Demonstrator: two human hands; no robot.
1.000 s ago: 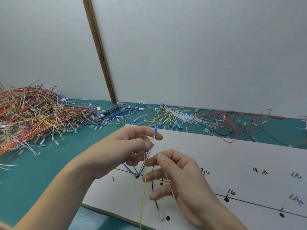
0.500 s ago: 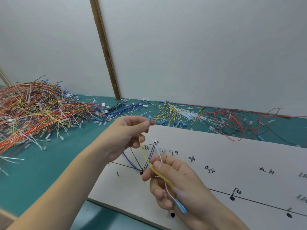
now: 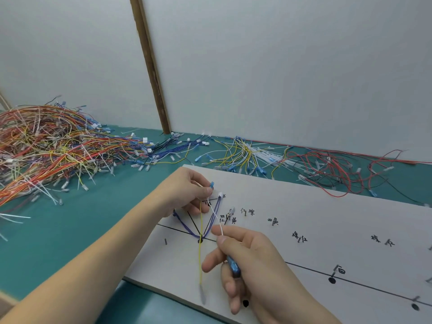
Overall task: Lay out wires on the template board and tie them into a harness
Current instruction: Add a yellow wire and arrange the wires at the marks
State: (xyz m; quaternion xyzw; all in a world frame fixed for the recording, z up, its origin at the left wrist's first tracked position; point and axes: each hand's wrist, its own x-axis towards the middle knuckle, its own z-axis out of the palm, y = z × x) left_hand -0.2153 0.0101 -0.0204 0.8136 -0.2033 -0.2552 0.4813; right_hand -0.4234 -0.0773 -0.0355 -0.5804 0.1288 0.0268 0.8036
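The white template board (image 3: 304, 206) lies on the green table, with black lines, dots, pegs and handwritten labels. Blue wires (image 3: 184, 226) form a V on it, meeting at a black dot (image 3: 200, 240). My left hand (image 3: 187, 195) pinches the upper ends of a yellow wire (image 3: 200, 253) and a white wire (image 3: 216, 217), with a blue terminal at its fingertips. The yellow wire hangs straight down to a clear terminal near the board's front edge. My right hand (image 3: 245, 260) pinches the white wire lower down and holds a blue terminal (image 3: 233, 267) against its fingers.
A big tangle of red, orange and yellow wires (image 3: 42, 155) fills the table's left. Blue and black wires (image 3: 168, 148), yellow wires (image 3: 238, 155), white cable ties (image 3: 275, 157) and red wires (image 3: 332, 174) lie along the back wall. A wooden strip (image 3: 152, 66) runs up the wall.
The yellow wire has slipped out of my right hand and now hangs straight from the left hand. My right hand has drawn the white wire taut, down and to the right.
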